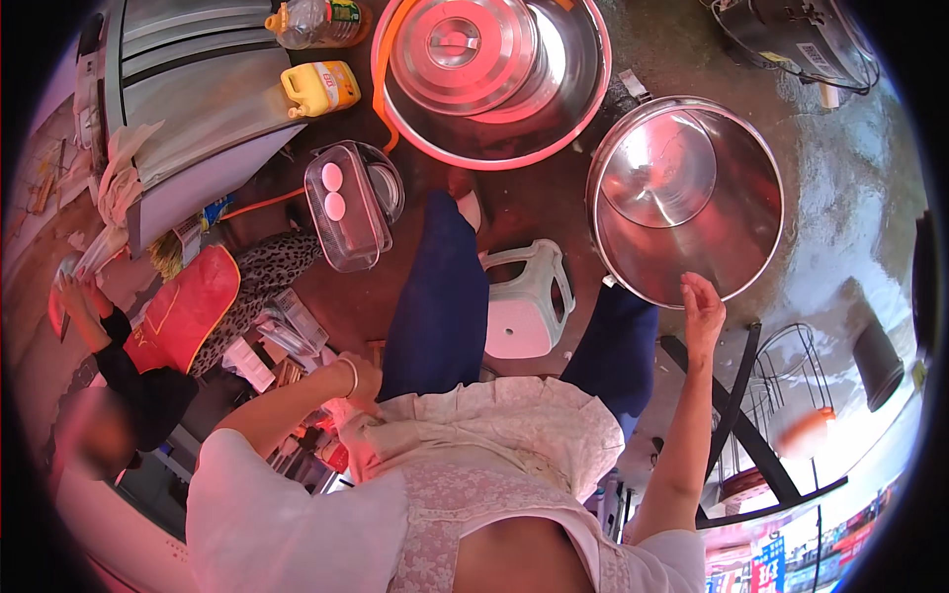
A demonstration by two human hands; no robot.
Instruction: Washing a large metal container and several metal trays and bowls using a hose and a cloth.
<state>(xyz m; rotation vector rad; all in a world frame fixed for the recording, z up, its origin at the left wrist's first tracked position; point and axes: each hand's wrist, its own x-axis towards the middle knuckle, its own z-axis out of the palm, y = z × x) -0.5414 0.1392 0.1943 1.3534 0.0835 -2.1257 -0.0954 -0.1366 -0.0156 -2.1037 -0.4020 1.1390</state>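
My right hand [703, 311] is at the near rim of a large, deep steel pot [686, 200], its fingers bent and close together; whether they grip the rim is unclear. At my left thigh, beside the gathered edge of my apron [511, 430], is my left hand [361, 382], with a bracelet on the wrist. Its fingers are mostly hidden. A white plastic stool [519, 319] stands between my legs. Beyond my feet, a round steel lid [474, 74] lies inside a wide metal basin [493, 158].
A clear plastic container [348, 237] with two round pink things sits front left, near a yellow jug [337, 87] and a steel cabinet [200, 96]. Another person [148, 400] in a red apron is at the left. Black crossed legs of a stand [749, 437] are at the right.
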